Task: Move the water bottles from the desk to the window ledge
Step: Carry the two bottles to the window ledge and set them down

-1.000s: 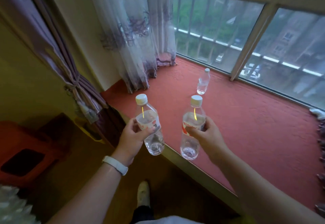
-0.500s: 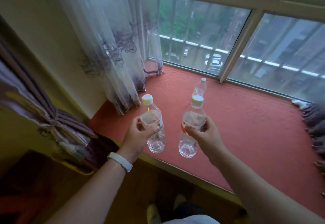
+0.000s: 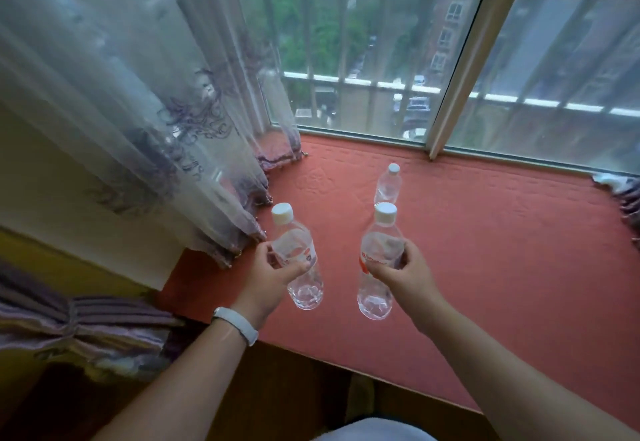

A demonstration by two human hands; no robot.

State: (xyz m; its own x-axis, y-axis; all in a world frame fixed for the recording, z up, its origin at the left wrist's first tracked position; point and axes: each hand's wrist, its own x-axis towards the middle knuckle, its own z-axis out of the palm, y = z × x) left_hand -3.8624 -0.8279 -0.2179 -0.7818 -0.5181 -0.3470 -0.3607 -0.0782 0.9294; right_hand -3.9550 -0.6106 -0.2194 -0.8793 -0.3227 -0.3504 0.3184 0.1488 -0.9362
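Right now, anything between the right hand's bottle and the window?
Head view: one small bottle stands on the red mat beyond the held bottle in the right hand; otherwise bare mat to the window.

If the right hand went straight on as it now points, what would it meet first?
Probably the small bottle on the red ledge, just beyond the held bottle in the right hand; depth unclear.

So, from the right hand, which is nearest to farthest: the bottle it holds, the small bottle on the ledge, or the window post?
1. Held bottle: gripped by the right hand.
2. Small bottle: standing beyond it on the ledge.
3. Window post: at the far edge.
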